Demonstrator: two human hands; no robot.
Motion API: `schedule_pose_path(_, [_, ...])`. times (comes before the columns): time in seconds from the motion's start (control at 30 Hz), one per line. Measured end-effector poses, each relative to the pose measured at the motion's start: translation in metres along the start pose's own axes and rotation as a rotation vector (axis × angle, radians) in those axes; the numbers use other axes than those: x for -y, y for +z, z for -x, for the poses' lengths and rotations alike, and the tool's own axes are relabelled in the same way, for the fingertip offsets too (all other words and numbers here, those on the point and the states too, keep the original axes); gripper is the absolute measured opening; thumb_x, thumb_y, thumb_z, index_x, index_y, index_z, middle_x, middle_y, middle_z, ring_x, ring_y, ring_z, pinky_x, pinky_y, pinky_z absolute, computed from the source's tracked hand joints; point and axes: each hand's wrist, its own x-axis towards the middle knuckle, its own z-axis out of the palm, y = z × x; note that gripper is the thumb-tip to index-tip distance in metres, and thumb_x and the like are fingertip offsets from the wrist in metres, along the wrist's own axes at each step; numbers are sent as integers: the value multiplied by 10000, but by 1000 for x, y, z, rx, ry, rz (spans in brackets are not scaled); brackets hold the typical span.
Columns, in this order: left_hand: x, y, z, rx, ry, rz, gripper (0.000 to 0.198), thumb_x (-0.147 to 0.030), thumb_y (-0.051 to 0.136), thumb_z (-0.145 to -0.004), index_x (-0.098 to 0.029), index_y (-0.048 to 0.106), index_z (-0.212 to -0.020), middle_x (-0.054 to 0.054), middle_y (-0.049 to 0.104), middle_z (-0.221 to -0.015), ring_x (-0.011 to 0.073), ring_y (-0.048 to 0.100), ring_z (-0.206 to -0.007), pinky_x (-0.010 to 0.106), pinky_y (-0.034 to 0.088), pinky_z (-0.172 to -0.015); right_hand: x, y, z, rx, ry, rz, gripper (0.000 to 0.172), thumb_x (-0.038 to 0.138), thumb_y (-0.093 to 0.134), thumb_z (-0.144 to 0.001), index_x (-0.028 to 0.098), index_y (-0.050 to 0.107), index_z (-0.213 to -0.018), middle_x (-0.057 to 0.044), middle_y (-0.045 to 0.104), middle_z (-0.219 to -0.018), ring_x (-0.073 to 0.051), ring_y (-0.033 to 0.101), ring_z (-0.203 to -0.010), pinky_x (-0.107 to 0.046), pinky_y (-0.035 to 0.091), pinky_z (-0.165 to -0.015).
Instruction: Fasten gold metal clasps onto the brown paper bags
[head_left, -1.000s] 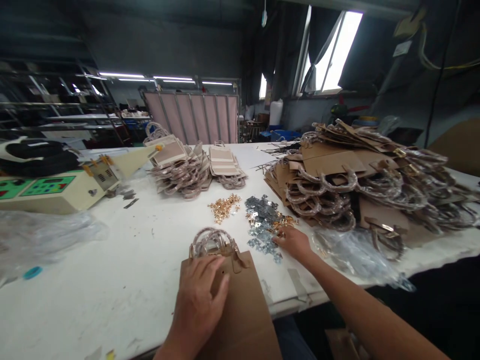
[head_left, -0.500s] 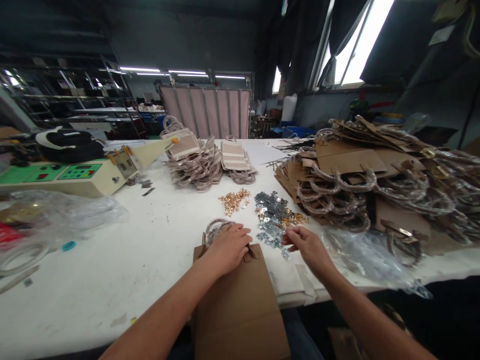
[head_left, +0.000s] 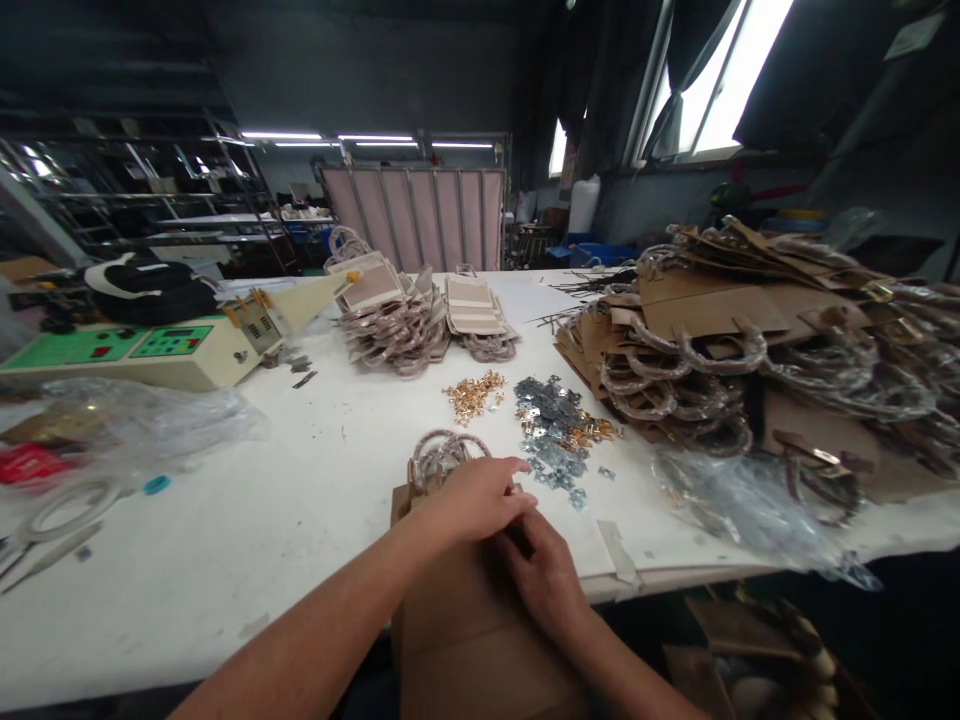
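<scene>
A brown paper-covered bag (head_left: 487, 650) leans at the table's front edge, its plastic-wrapped handles (head_left: 442, 452) lying toward the far side. My left hand (head_left: 480, 497) is closed over the bag's top edge, with its fingers bent down. Right up against it, my right hand (head_left: 546, 568) is closed at the same top edge. Whatever its fingertips pinch is hidden by the fingers. Just beyond both hands lie a pile of grey metal plates (head_left: 555, 425) and a small heap of gold-coloured metal fasteners (head_left: 474, 397).
At right, brown bags with wrapped handles (head_left: 697, 330) form a large pile; clear plastic (head_left: 750, 510) lies before it. Beige pieces with handles (head_left: 390, 320) are stacked at the back. A machine with green panels (head_left: 165, 350) and plastic film (head_left: 165, 420) occupy the left.
My right hand has come from the metal plates to the bag's top edge, meeting my left hand. The left hand has stayed at the bag and turned slightly. The view has shifted a little.
</scene>
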Motion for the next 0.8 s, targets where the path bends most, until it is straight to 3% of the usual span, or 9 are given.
schedule_pose_path(0.13, [0,4,6,17,-42,405,616,-619,481,-953,-199,635,-1376,59,802,-995,257,728,-942,332,541,-825,-4,8,3,-28,-175,74,398,221,518,-984,289,630,-1360,-99,651,-1365,-286,585,-1310,-455,470,-1130])
schedule_pose_path(0.23, [13,12,13,-61,-72,515,493,-525,437,-998,-224,662,-1318,36,797,-991,228,725,-937,329,545,-862,-2,8,1,-23,-148,67,344,243,493,-1006,289,678,-1292,-93,674,-1306,-270,624,-1245,-435,499,-1094])
schedule_pose_path(0.33, [26,24,21,-211,-91,383,336,-369,520,-971,-235,688,-1230,43,769,-1152,230,692,-1081,355,506,-990,1,4,-5,-69,40,-15,269,343,514,-1012,257,722,-1158,-81,730,-1106,-244,704,-1000,-374,600,-881])
schedule_pose_path(0.43, [32,36,27,-354,-72,236,254,-246,546,-946,-229,678,-1163,51,737,-1168,225,657,-1116,378,489,-1022,0,-2,-12,-127,193,-99,301,440,534,-997,240,721,-1120,-98,712,-1202,-251,698,-1016,-340,614,-759])
schedule_pose_path(0.53, [32,44,32,-429,-30,13,209,-194,629,-892,-217,667,-1097,62,703,-1142,251,613,-1122,420,478,-1033,-4,-10,-18,-219,163,-16,287,448,575,-968,227,752,-1007,-110,665,-1314,-271,634,-1180,-381,572,-922])
schedule_pose_path(0.6, [32,48,33,-439,-22,-119,304,-231,717,-845,-214,644,-1140,77,674,-1195,282,577,-1160,459,461,-1057,-7,-18,-22,-224,119,72,265,429,596,-953,228,766,-970,-101,706,-1201,-261,648,-1123,-392,536,-964])
schedule_pose_path(0.7, [32,52,33,-441,-18,-216,522,-317,810,-785,-211,597,-1249,95,631,-1283,314,533,-1217,486,438,-1094,-10,-30,-28,-156,105,163,244,405,614,-931,231,780,-964,-66,745,-988,-237,679,-938,-361,534,-869])
schedule_pose_path(0.8, [33,54,32,-434,2,-251,528,-334,824,-780,-206,608,-1245,91,624,-1275,312,524,-1212,475,433,-1104,-10,-38,-32,-118,133,226,228,393,632,-909,232,787,-955,-49,760,-925,-222,676,-818,-333,523,-774])
